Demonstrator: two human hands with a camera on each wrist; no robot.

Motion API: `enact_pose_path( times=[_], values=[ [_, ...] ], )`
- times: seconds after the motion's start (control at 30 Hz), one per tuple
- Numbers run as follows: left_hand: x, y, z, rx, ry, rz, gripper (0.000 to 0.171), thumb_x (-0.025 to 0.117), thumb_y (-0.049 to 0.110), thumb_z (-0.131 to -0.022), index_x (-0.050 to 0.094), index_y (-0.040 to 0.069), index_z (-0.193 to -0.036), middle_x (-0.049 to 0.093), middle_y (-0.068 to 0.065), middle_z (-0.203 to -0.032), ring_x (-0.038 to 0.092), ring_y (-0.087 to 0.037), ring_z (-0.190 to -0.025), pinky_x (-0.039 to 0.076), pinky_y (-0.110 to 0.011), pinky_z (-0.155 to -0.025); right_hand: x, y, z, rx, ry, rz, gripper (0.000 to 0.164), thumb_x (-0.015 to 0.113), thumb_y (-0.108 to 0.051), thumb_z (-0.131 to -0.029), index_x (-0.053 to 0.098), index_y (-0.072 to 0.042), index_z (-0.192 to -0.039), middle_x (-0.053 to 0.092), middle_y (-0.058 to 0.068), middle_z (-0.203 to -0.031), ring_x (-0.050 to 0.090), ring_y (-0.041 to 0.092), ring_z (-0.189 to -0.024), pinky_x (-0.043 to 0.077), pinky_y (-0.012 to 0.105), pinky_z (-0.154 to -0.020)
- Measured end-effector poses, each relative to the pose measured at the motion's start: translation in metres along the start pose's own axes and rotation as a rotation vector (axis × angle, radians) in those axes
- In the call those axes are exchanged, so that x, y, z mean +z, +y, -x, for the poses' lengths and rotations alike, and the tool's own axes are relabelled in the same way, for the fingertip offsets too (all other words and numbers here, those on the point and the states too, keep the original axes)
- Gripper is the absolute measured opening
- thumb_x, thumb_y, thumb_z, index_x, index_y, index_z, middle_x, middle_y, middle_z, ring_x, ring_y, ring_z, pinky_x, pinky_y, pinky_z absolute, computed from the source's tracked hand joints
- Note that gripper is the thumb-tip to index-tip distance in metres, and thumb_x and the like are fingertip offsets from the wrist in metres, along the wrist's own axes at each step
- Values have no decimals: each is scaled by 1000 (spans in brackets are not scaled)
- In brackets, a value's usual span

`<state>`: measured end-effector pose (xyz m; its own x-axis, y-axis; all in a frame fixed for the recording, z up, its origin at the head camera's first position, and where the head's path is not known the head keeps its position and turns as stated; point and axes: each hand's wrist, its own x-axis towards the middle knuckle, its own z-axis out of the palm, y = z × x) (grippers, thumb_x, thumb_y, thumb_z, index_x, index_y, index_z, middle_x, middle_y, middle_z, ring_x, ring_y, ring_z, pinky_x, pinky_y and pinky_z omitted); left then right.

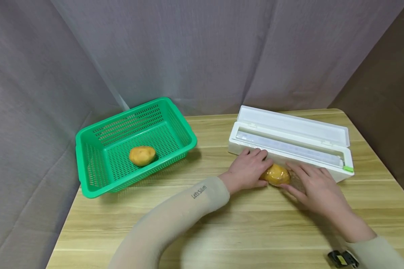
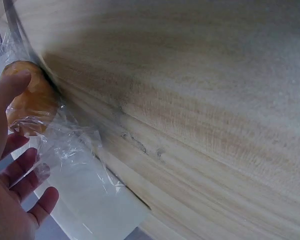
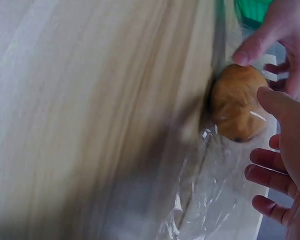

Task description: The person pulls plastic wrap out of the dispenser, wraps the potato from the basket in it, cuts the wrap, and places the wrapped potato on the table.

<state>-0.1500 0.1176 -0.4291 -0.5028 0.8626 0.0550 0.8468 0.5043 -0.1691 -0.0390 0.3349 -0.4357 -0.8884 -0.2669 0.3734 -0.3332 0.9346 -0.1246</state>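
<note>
Wrapped potato lies roughly lengthwise along the white box.

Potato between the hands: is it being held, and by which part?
Yes, the left hand and right hand hold the potato, one at each end.

Grey curtain hangs bhd wood tbl w/ green bskt, dk brown backdrop R.

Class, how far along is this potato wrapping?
Done: film covers one potato beside the open film dispenser. In hand: left hand and right hand flank it, loose film alongside. Remaining, probably: tucking that film, then wrapping the bare potato in the green basket.
</note>
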Motion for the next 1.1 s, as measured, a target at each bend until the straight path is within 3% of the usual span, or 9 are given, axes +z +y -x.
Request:
enact_pose_path(
  times=[0.17,0.27,0.43,0.6,0.7,0.8,0.87,1.0,1.1],
  values=[
    [-2,0,-1,-2,-16,22,62,71,71,-91,61,32,-139,56,9,-129,53,-10,-121,42,-31,-101,-13,6,5,17,48,10,66,83,-45,-89,64,-7,-140,71,22,-119,66,48,-106,45,61,-81],
    [-5,0,-1,6,-15,29,63,70,71,-92,61,32,-140,56,9,-129,52,-10,-120,42,-31,-102,-21,14,8,14,107,6,69,63,-65,-101,67,-5,-135,72,22,-113,66,47,-102,46,61,-79],
    [-14,2,-2,22,18,34,62,67,75,-92,62,30,-135,55,10,-123,52,-9,-113,42,-28,-93,-30,30,13,14,205,-2,92,34,-81,-101,69,-1,-129,70,23,-109,64,48,-101,44,65,-78],
    [-27,5,-8,37,31,40,58,62,76,-94,62,30,-130,53,11,-116,51,-9,-106,39,-27,-86,-38,44,17,61,289,-11,94,39,-82,-100,70,2,-128,67,28,-109,60,54,-99,43,66,-80],
    [-37,9,-15,46,23,45,52,59,72,-98,62,31,-130,53,11,-116,51,-9,-106,38,-27,-86,-41,51,23,152,296,-61,78,56,-70,-101,69,1,-131,64,32,-116,56,56,-107,40,66,-87],
    [-47,15,-25,52,8,42,49,55,68,-102,60,31,-134,53,11,-119,52,-8,-109,38,-26,-88,-43,57,30,259,258,-127,60,72,-47,-100,65,1,-135,59,34,-126,50,57,-118,36,69,-95],
    [-54,20,-32,51,-1,40,48,54,65,-104,59,32,-139,54,12,-122,53,-8,-114,39,-26,-90,-42,62,34,316,224,-155,56,77,-33,-99,61,3,-139,56,36,-133,47,59,-124,34,72,-104],
    [-65,32,-49,49,-28,27,51,51,65,-106,55,35,-147,55,14,-132,53,-6,-123,40,-26,-95,-40,71,41,406,171,-196,62,75,-27,-100,53,8,-147,47,42,-144,39,63,-134,23,73,-119],
    [-70,40,-62,55,-43,20,52,49,65,-106,53,38,-150,54,14,-138,53,-5,-126,40,-26,-98,-37,76,45,455,124,-218,68,73,-27,-102,45,9,-153,41,44,-150,35,65,-140,20,74,-121]
  ],
)
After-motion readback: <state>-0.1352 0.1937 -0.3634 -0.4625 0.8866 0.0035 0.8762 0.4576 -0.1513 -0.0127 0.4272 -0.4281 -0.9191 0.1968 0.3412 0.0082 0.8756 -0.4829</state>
